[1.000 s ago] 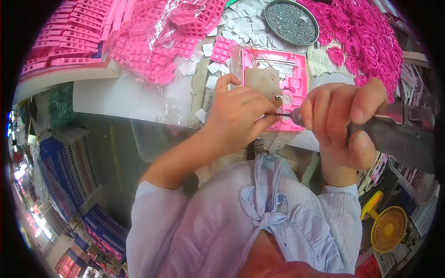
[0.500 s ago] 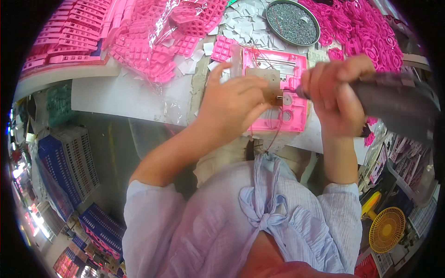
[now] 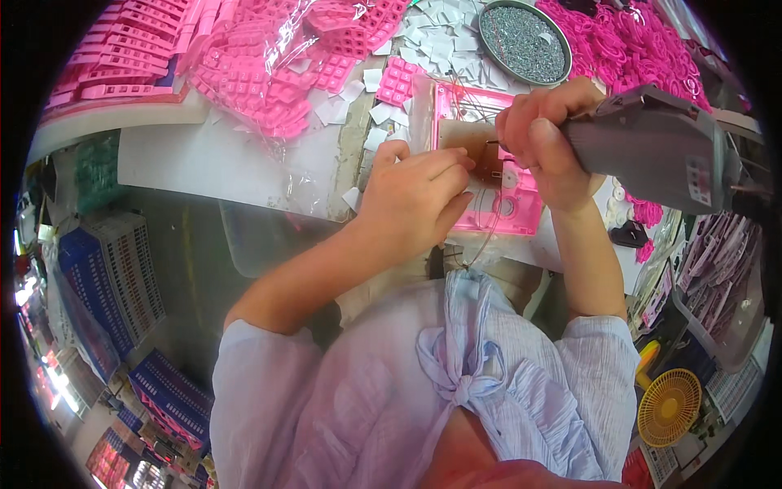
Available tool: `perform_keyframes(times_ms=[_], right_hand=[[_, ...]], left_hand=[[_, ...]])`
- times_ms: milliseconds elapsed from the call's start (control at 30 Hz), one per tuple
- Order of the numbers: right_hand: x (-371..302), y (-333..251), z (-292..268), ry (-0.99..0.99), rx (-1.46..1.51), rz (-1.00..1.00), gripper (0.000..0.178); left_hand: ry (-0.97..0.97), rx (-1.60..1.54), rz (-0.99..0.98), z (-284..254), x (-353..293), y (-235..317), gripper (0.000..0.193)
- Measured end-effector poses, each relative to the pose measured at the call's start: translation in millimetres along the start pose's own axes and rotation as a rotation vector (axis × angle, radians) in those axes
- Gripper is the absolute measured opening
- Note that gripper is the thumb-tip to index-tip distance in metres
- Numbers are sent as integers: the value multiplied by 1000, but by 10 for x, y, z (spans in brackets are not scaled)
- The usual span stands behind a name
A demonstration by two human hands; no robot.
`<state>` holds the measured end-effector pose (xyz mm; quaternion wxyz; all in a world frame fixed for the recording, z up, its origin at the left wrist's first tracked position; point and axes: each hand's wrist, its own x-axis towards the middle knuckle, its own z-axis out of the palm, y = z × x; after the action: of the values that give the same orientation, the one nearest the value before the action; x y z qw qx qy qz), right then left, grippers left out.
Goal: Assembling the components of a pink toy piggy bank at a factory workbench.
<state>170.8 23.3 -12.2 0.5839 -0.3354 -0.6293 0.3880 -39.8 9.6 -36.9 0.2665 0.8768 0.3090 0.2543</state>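
A grey power screwdriver (image 3: 652, 147) is gripped in my right hand (image 3: 550, 147), fingers wrapped round its front end. Its thin bit points left over a brown flat board (image 3: 463, 163). This board lies in a pink plastic housing (image 3: 525, 213) with thin wires across it. Whether the bit touches the board, I cannot tell. At the board's left side is my left hand (image 3: 419, 183), its fingers bent and the thumb apart from them. Nothing shows between its fingers, and the palm is hidden.
Behind the housing stands a round tray (image 3: 569, 57) of small metal screws (image 3: 521, 41). Pink keypads (image 3: 252, 81) lie under clear plastic at the back left, near scattered white paper pieces (image 3: 444, 37). Pink ring-like parts (image 3: 643, 57) are heaped at the back right. A yellow fan (image 3: 669, 407) stands low right.
The screwdriver and my right hand have moved left and up, bringing the bit over the board from its right edge. My left hand's raised finger has curled in.
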Motion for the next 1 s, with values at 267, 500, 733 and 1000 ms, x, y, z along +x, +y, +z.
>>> perform_keyframes(times_ms=[267,500,733,1000], right_hand=[[211,-472,-51,-133,385,-57,23],[39,-608,12,-43,392,-9,25],[16,-547,-119,40,470,-7,25],[-52,-403,44,2,447,41,21]], left_hand=[[118,-136,-33,34,152,-10,7],[76,-212,-42,58,256,53,9],[-50,-296,127,-181,1159,-207,14],[-61,484,65,585,2221,-575,16]])
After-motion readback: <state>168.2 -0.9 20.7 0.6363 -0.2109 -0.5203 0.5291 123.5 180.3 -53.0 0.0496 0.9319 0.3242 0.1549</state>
